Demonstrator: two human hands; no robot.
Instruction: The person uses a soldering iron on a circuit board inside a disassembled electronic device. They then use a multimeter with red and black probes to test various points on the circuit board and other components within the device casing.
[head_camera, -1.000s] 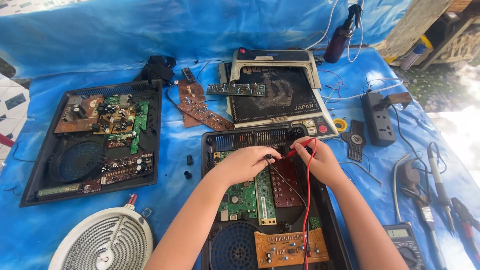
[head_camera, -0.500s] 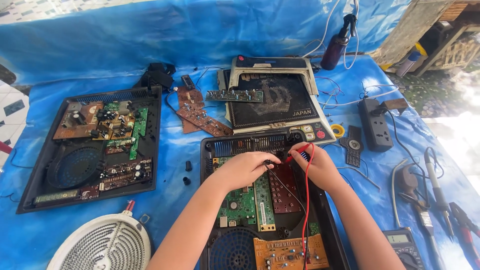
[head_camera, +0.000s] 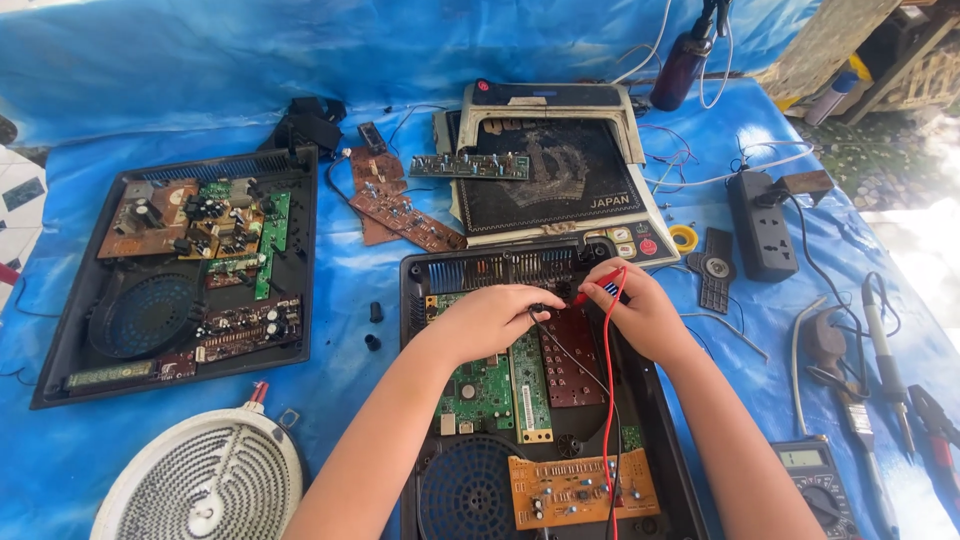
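Two bare hands work multimeter probes over an opened cooker base (head_camera: 420, 300) laid on a blue tarp (head_camera: 150, 60). The right hand (head_camera: 640, 315) pinches the red probe (head_camera: 600, 285) between thumb and fingers, its red lead (head_camera: 608, 420) trailing toward the near edge; the left hand (head_camera: 490, 320) is curled tight around the black probe (head_camera: 540, 310), of which only the tip end shows past the knuckles. Both tips meet at the far end of the brown board (head_camera: 572, 355), just right of the green board (head_camera: 490, 385) — the exact contact points are hidden by fingers. The meter (head_camera: 815, 480) sits near right, partly out of frame, beside a soldering iron (head_camera: 880, 340). A second opened base (head_camera: 180, 270) lies left, a coil (head_camera: 200, 485) near left, a glass top (head_camera: 550, 170) beyond. Done well, the probing likely calls for steady tips on separate pads, fingers kept behind the metal — and a glance to the meter without shifting either hand.
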